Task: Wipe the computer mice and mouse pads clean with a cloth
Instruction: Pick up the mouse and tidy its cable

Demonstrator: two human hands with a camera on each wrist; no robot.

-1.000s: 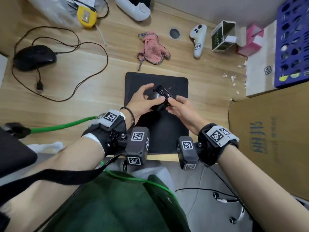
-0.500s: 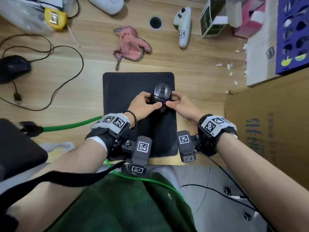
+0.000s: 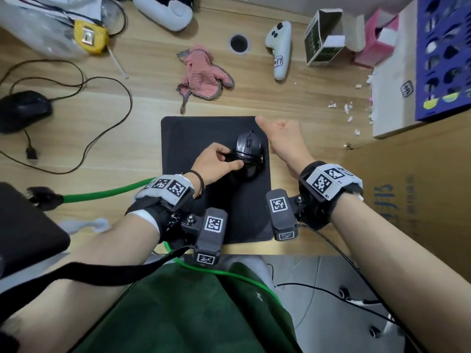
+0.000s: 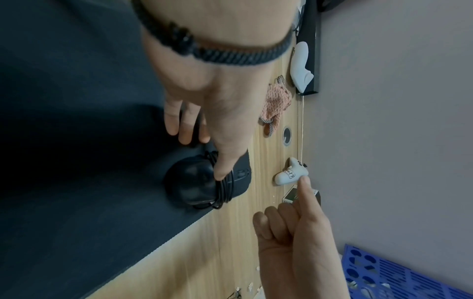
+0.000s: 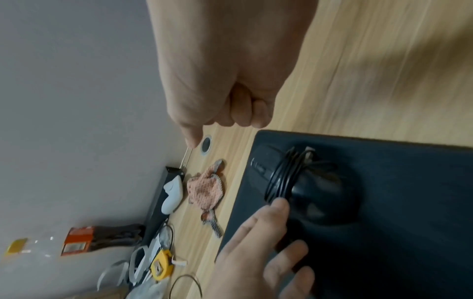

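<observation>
A black mouse (image 3: 248, 146) with its cable wound round its body sits on the black mouse pad (image 3: 193, 138), toward the pad's right edge. My left hand (image 3: 224, 161) rests against the mouse's near left side. Its thumb presses on the cable coil (image 4: 222, 188) and its fingers (image 4: 184, 123) lie loosely on the pad. My right hand (image 3: 280, 133) hovers off the mouse over the pad's far right corner, fingers curled, thumb out, holding nothing. The pink cloth (image 3: 204, 77) lies crumpled on the desk beyond the pad. A second black corded mouse (image 3: 24, 110) sits far left.
Along the back of the wooden desk are a white controller (image 3: 279, 49), a small open box (image 3: 323, 39), a cable hole (image 3: 238, 44) and a yellow tape measure (image 3: 89, 38). A large cardboard box (image 3: 413, 200) bounds the right side. White crumbs (image 3: 346, 108) lie near it.
Both hands held the mouse a second ago, then set it on the pad. My right hand has since let go and moved away to the right. My left hand stays on the mouse.
</observation>
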